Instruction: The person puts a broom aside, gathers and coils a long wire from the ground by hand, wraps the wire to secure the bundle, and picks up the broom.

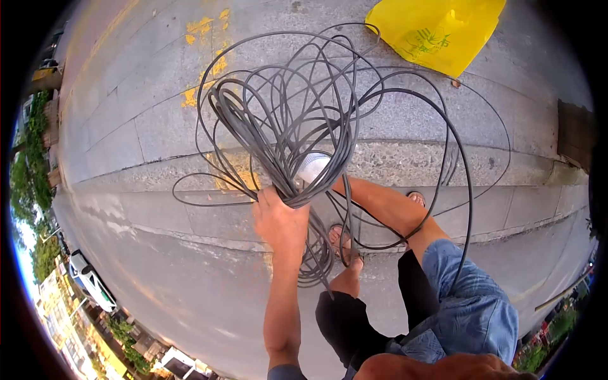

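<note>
A large tangle of dark grey cable (253, 136) hangs in many loops in front of me. My left hand (282, 218), bare, is closed around the lower end of the bundled strands. My right hand (313, 166), in a white glove, is just beyond it among the coils. Strands cross in front of the glove and hide most of its fingers, but it appears closed on the cable. Some loops spread right and hang by my right forearm, and one long strand curves down beside the sleeve. Lower coils dangle between my arms near my feet.
A yellow plastic bag (437, 35) with green print lies at the upper right. A stone kerb step (392, 166) crosses the pavement under the cable. My sandalled foot (340, 237) is below the coils. A white and green car (92, 282) stands far left.
</note>
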Action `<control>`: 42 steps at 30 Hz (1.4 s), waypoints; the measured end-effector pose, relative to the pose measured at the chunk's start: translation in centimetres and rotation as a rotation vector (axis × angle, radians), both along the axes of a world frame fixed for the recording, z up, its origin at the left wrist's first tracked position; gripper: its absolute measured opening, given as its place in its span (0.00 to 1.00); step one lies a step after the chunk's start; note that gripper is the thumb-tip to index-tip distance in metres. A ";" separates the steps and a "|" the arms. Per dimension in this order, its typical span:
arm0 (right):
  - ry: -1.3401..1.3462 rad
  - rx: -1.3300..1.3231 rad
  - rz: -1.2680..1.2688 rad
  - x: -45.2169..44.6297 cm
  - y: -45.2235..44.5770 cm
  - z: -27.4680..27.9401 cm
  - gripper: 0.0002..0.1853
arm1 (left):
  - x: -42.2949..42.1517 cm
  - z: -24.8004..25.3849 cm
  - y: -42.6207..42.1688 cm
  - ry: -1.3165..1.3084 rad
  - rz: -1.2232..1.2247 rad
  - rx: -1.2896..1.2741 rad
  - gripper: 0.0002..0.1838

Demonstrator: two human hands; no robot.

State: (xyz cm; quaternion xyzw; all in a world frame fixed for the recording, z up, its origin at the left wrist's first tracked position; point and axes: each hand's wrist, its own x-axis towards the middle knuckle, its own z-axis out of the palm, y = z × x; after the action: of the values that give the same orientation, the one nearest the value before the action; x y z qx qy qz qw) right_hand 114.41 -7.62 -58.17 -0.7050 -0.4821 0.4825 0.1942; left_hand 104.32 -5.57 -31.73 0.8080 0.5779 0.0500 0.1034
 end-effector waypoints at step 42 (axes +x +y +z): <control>-0.106 0.236 0.367 12.1 3.8 -5.1 0.22 | 5.8 -22.6 11.9 0.290 -0.057 -0.644 0.58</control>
State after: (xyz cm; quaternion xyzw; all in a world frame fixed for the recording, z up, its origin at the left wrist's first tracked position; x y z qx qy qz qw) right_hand 126.50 -3.77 -63.31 -0.6024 -0.6648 0.4122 0.1587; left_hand 110.11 6.35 -54.37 0.7485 0.5497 -0.2529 0.2713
